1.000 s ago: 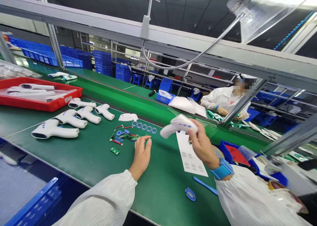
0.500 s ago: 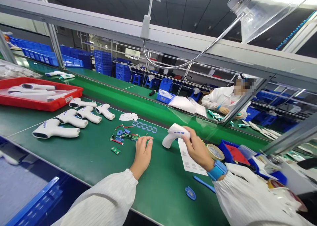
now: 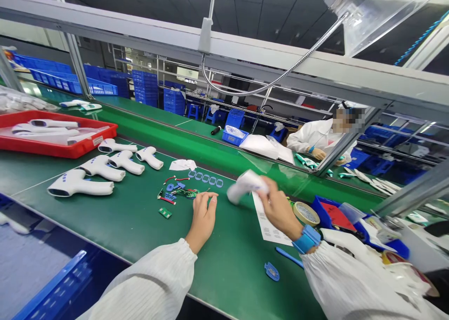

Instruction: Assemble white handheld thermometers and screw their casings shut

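My right hand [image 3: 280,212], with a blue band at the wrist, grips a white gun-shaped thermometer [image 3: 245,183] by one end, above the green bench. The thermometer is smeared by motion. My left hand [image 3: 203,212] rests on the bench, fingers stretched and slightly bent, holding nothing I can see. Beside its fingertips are small green circuit boards with wires [image 3: 187,193] and blue plastic parts [image 3: 170,187]. A separate green board [image 3: 164,212] lies nearer me. Several blue oval rings [image 3: 206,178] sit in a row behind. Under my right hand is a printed white sheet [image 3: 270,224].
Several white gun-shaped housings [image 3: 80,182] lie at left, near a red tray [image 3: 87,146]. Near my right forearm are a blue stick [image 3: 289,257], a blue oval part [image 3: 271,271], a tape roll [image 3: 306,214] and a blue bin [image 3: 401,249]. A co-worker [image 3: 315,135] sits across.
The thermometer in my right hand has swung slightly, blurring, and its buttons no longer show clearly. My left hand has stayed in place.
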`<state>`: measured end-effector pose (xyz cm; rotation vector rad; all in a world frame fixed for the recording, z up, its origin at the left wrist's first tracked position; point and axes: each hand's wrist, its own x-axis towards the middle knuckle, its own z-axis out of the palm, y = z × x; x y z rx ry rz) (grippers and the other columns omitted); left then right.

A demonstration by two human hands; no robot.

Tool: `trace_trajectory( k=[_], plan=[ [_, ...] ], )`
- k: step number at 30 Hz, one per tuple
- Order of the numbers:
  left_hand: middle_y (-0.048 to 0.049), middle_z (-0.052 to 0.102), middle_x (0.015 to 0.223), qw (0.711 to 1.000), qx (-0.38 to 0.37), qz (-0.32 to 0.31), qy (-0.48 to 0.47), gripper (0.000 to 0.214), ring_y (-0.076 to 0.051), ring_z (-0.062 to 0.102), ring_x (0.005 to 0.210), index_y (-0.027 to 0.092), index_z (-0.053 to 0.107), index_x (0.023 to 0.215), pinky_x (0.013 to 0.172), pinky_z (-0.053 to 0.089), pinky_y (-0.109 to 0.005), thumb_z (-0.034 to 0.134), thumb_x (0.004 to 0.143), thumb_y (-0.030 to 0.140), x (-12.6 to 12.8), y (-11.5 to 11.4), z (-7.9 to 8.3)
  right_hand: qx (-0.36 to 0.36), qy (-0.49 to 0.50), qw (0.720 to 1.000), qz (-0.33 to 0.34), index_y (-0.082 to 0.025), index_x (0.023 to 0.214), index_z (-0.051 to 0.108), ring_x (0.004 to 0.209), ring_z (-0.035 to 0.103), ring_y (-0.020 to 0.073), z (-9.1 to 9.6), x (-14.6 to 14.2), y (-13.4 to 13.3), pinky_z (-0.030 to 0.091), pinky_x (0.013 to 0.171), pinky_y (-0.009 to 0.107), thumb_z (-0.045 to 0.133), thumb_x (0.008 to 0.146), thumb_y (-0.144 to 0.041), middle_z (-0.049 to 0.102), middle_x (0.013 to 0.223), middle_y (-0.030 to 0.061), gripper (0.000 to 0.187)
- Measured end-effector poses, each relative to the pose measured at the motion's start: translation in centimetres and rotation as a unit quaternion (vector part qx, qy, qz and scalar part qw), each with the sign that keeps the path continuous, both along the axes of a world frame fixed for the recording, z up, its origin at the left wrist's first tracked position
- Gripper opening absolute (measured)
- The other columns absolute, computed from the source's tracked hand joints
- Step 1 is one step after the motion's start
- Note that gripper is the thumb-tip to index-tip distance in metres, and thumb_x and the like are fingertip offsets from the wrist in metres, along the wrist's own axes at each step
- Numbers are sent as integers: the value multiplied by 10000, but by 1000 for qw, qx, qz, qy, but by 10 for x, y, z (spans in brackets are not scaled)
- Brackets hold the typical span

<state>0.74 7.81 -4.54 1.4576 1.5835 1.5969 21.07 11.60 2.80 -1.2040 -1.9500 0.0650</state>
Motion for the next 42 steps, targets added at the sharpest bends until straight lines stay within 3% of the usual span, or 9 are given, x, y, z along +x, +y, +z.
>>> trace_trajectory(
  k=[2,6,10,15,19,23,29,37,42],
  plan=[
    [-44,544,982,1000,2,0,1,206,-216,482,1030,245,591,888,960,351,-404,391,900,291,0,0,0,-17,-14,1000,7,-200,1133,518,502,528,182,1,0,-1,452,525,314,472,865,-421,618,728,35,351],
    [-47,549,989,1000,5,0,3,204,-216,483,1039,241,595,890,966,351,-407,396,898,286,0,0,0,6,32,999,-19,-143,1336,260,661,571,200,2,-1,-3,486,622,344,243,945,-360,595,951,117,447],
    [-46,552,986,1000,3,3,4,203,-216,487,1035,243,595,893,976,345,-420,396,897,282,0,0,-1,-17,0,1000,2,-185,1157,491,601,563,207,-1,-1,-3,468,588,343,439,872,-399,620,842,74,360],
    [-48,549,991,1000,3,3,7,207,-218,479,1055,243,595,892,979,345,-420,393,895,286,0,1,-2,1,30,999,-18,-138,1322,282,655,563,210,-1,0,-5,467,623,354,245,941,-381,598,904,110,454],
    [-48,553,977,1000,2,5,10,204,-218,490,1029,243,597,892,971,355,-427,396,890,280,-1,2,-3,-21,-7,1000,6,-194,1141,506,545,529,194,1,0,-6,450,588,344,450,866,-430,615,773,53,366],
    [-46,554,989,1000,3,1,12,204,-218,484,1045,245,596,890,967,361,-422,397,892,282,-1,2,-3,-3,29,999,-21,-153,1319,268,640,561,196,1,0,-7,472,617,337,229,945,-380,589,917,99,439],
    [-61,534,998,1000,3,-5,12,199,-232,477,1039,233,584,897,956,359,-450,393,888,288,-2,2,-3,-36,-14,999,-24,-173,1202,448,582,552,208,0,1,-7,445,591,340,344,908,-406,614,782,64,389],
    [-74,481,1103,997,-2,-76,19,415,-263,456,1094,224,535,1106,955,365,-440,646,726,349,5,3,-4,-88,-66,994,-20,-189,1138,513,505,530,207,12,-11,-22,397,552,313,406,875,-399,597,629,16,352],
    [-54,581,931,985,-28,-169,4,424,-235,556,856,198,586,1053,808,454,-407,703,677,355,10,-1,0,-99,-42,994,-6,-203,1188,473,586,546,200,22,-26,-41,410,561,300,395,888,-461,596,712,26,403]
  ],
)
